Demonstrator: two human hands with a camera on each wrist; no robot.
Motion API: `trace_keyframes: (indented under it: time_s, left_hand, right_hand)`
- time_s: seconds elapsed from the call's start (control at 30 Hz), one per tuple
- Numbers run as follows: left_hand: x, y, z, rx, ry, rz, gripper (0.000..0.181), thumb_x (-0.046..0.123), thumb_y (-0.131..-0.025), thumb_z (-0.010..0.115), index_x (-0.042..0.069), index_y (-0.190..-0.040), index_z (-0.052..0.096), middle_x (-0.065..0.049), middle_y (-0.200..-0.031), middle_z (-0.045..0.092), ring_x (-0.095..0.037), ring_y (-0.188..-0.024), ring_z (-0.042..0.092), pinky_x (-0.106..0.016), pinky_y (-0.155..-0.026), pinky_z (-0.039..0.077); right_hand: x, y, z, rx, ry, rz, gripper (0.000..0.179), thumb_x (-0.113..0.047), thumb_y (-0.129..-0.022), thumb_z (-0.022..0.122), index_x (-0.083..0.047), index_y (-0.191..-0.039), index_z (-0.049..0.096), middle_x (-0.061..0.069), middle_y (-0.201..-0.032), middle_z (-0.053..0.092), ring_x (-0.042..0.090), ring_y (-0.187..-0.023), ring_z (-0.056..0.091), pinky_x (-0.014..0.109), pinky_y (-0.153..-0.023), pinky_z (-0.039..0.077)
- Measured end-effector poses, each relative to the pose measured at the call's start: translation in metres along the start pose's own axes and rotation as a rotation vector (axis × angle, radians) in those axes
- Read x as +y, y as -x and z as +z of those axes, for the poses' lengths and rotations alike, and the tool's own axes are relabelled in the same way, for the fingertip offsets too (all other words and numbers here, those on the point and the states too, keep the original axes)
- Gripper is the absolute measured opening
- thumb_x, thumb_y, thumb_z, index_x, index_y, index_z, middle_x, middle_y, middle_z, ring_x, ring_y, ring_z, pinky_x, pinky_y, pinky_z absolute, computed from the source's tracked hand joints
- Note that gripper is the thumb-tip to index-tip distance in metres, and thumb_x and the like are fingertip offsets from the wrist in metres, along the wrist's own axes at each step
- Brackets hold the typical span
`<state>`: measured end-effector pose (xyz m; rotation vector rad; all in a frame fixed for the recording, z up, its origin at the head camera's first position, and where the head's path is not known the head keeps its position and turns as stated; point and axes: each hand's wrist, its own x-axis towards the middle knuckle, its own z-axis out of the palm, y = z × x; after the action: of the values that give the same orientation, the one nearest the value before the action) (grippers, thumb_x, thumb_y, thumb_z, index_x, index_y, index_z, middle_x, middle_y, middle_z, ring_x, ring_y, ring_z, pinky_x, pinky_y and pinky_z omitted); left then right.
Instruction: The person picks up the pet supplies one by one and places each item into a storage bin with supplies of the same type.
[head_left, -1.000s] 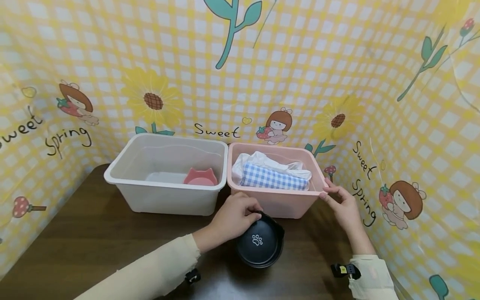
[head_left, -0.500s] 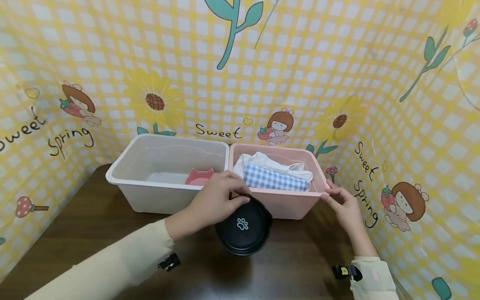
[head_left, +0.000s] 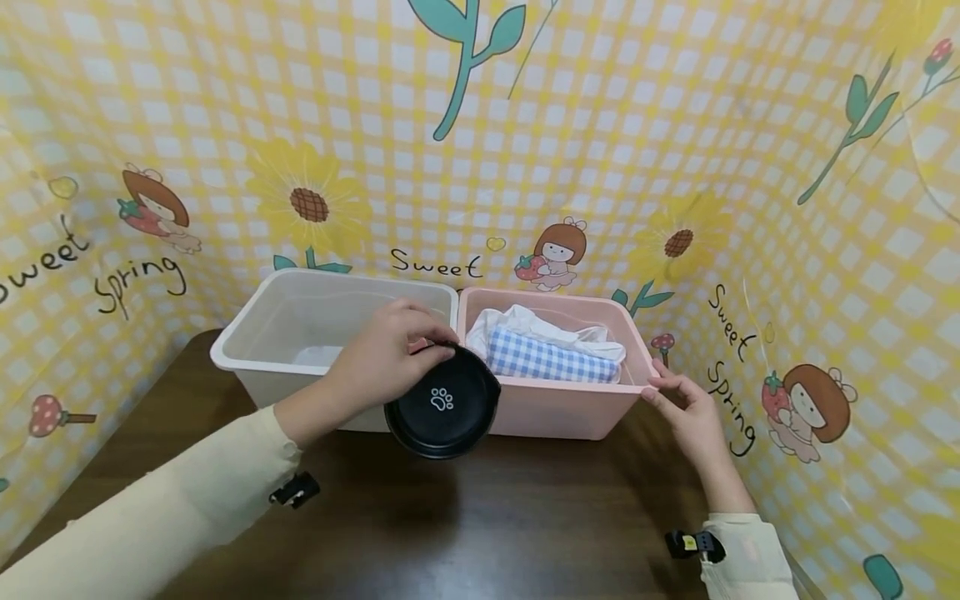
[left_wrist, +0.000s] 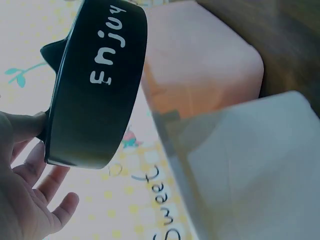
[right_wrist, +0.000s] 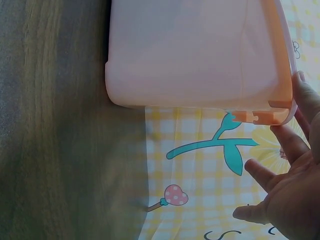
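My left hand (head_left: pixel 386 350) pinches the rim of a black pet bowl (head_left: pixel 442 400) with pointed ears and a white paw print inside. The bowl hangs tilted in the air before the meeting point of the two bins; in the left wrist view, white "Enjoy" lettering shows on the bowl's side (left_wrist: pixel 100 90). My right hand (head_left: pixel 690 408) holds the front right rim corner of the pink bin (head_left: pixel 555 408) between thumb and fingers. White and blue-checked cloth (head_left: pixel 551 354) lies inside that bin. The grey-white bin (head_left: pixel 300 392) stands to its left, partly covered by my left hand.
Both bins stand side by side on a dark wooden table (head_left: pixel 525 508), close to a yellow checked curtain (head_left: pixel 450 192) that wraps the back and sides. My left forearm crosses the table's left part.
My left hand has carried the black bowl up and leftward, from before the pink bin toward the grey-white one. It now covers the pink cat-eared bowl seen earlier there. My right hand stays put.
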<state>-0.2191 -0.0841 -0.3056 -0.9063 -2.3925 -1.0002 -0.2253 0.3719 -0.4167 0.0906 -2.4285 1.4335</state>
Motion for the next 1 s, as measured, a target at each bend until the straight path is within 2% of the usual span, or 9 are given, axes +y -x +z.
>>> trace_keyframes:
  time_s: [0.13,0.27,0.33,0.4,0.53,0.6,0.83,0.9,1.0]
  left_hand:
    - [-0.006,-0.002,-0.013,0.033,-0.004,0.006,0.010,0.013,-0.089,0.081,0.020,-0.096,0.082,0.008,-0.094,0.075,-0.016,-0.102,0.059,-0.041,-0.089,0.049]
    - [-0.014,-0.003,-0.024,0.065,-0.011,0.024,0.012,0.011,-0.089,0.081,0.019,-0.098,0.082,0.007,-0.094,0.076,-0.016,-0.103,0.059,-0.040,-0.090,0.048]
    - [-0.019,-0.004,-0.029,0.080,-0.016,0.031,0.012,0.010,-0.089,0.081,0.018,-0.098,0.082,0.005,-0.094,0.076,-0.017,-0.102,0.059,-0.040,-0.089,0.046]
    - [-0.024,-0.004,-0.034,0.102,-0.031,0.037,0.011,0.010,-0.088,0.081,0.017,-0.096,0.082,0.004,-0.093,0.076,-0.017,-0.103,0.060,-0.040,-0.090,0.046]
    - [-0.033,-0.006,-0.045,0.151,-0.047,0.032,0.011,0.009,-0.087,0.082,0.015,-0.096,0.082,0.002,-0.095,0.077,-0.017,-0.102,0.061,-0.039,-0.090,0.046]
    - [-0.037,-0.006,-0.050,0.167,-0.063,0.018,0.012,0.010,-0.087,0.083,0.016,-0.097,0.082,0.001,-0.096,0.077,-0.017,-0.101,0.061,-0.038,-0.089,0.045]
    - [-0.051,-0.004,-0.069,0.158,-0.104,-0.041,0.012,0.013,-0.089,0.081,0.017,-0.100,0.082,-0.001,-0.102,0.076,-0.019,-0.105,0.060,-0.041,-0.085,0.046]
    - [-0.056,-0.004,-0.074,0.162,-0.119,-0.039,0.012,0.013,-0.089,0.081,0.017,-0.101,0.082,-0.002,-0.101,0.077,-0.019,-0.104,0.060,-0.042,-0.089,0.043]
    - [-0.064,-0.005,-0.082,0.182,-0.131,-0.031,0.012,0.010,-0.089,0.081,0.014,-0.099,0.082,-0.005,-0.098,0.078,-0.021,-0.099,0.059,-0.041,-0.089,0.040]
  right_hand:
    - [0.001,-0.001,0.001,0.006,0.023,-0.006,0.038,-0.028,-0.097,0.073,0.002,-0.119,0.068,0.010,-0.151,0.053,0.025,-0.143,0.048,0.003,-0.096,0.040]
    - [0.003,0.000,0.000,0.014,0.037,-0.009,0.038,-0.029,-0.097,0.073,0.001,-0.119,0.068,0.009,-0.150,0.054,0.004,-0.137,0.051,0.004,-0.096,0.040]
    - [0.004,0.001,0.000,0.013,0.037,-0.010,0.038,-0.029,-0.097,0.073,0.001,-0.119,0.068,0.010,-0.150,0.054,-0.001,-0.134,0.051,0.004,-0.096,0.040]
    - [0.005,0.001,-0.001,0.009,0.035,-0.012,0.039,-0.029,-0.097,0.073,0.002,-0.119,0.068,0.010,-0.150,0.053,0.003,-0.136,0.050,0.004,-0.097,0.040]
    - [0.004,-0.001,-0.001,0.005,0.040,-0.010,0.040,-0.032,-0.097,0.072,0.002,-0.119,0.068,0.008,-0.151,0.053,0.023,-0.143,0.048,0.003,-0.096,0.039]
    - [0.003,-0.002,-0.001,0.003,0.044,-0.007,0.042,-0.033,-0.097,0.072,0.002,-0.120,0.068,0.008,-0.151,0.053,0.026,-0.143,0.047,0.003,-0.096,0.039]
    - [0.002,-0.002,-0.001,0.006,0.048,0.008,0.044,-0.032,-0.097,0.073,0.004,-0.120,0.067,0.007,-0.151,0.052,0.015,-0.142,0.049,0.003,-0.096,0.039]
    - [0.003,-0.001,-0.001,0.006,0.047,0.009,0.043,-0.032,-0.097,0.073,0.004,-0.120,0.067,0.007,-0.151,0.052,0.014,-0.141,0.049,0.003,-0.096,0.039]
    - [0.003,-0.001,-0.001,0.003,0.047,0.007,0.044,-0.032,-0.096,0.073,0.004,-0.120,0.067,0.006,-0.151,0.052,0.013,-0.141,0.049,0.003,-0.096,0.038]
